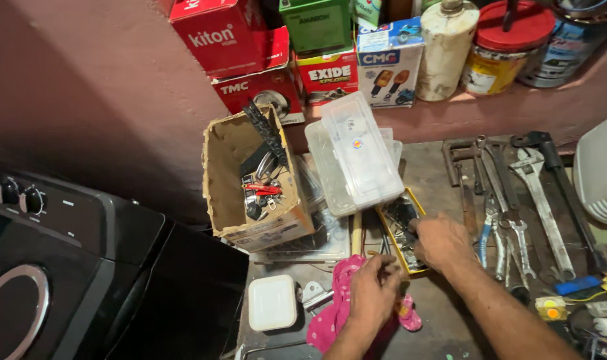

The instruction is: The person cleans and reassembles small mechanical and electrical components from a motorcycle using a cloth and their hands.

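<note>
reaching into a tray of small parts on a crowded table

head view: the right hand (442, 241) rests palm down over the near end of a yellow tray (391, 223) that holds dark metal bits, its fingers (420, 230) curled into the tray; whether they pinch anything cannot be told, since the hand hides the tips. the left hand (373, 290) sits just beside it, nearer the person, with its fingers (383, 263) bunched together close to the tray's near corner, seemingly nipping something too small to make out. under the left hand lies a pink spotted cloth (330, 320) spread on the table (437, 177).

touching the far end of the tray is a clear plastic box (353, 157) with its lid tilted up, leaning across another clear lid. left of that stands an open cardboard box (227, 173), tipped slightly, filled with black and red hardware. a small white square container (272, 302) lies near the table's near left edge, with a metal bracket (313, 293) between it and the cloth.

to the right of the hands a row of wrenches and pliers (517, 193) lies side by side on the table, one pair with blue handles. on the shelf (517, 107) behind stand coloured cartons (263, 73) and paint tins (503, 50). a black appliance with knobs (23, 200) fills the lower left.
</note>
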